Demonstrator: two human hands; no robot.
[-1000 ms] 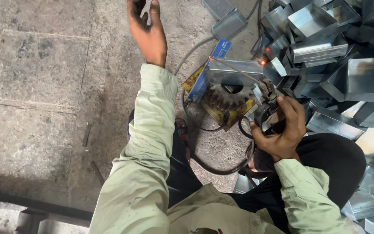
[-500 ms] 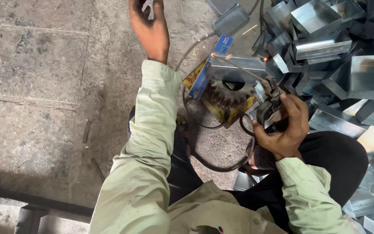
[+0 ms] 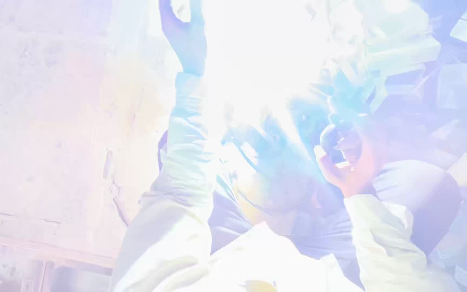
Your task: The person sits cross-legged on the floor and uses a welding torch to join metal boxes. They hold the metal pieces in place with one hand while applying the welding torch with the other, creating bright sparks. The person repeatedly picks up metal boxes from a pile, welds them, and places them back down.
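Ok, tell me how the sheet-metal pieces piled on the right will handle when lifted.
The sheet-metal pieces look like hollow, flat-sided boxes, so probably stiff and light for their size. Flat faces suggest sliding, not rolling. Loosely heaped, so pulling one may shift others; glare hides edges.

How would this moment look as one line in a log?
view: washed out by white glare | left hand: raised, contents unclear | right hand: gripping dark tool | metal pieces: piled right
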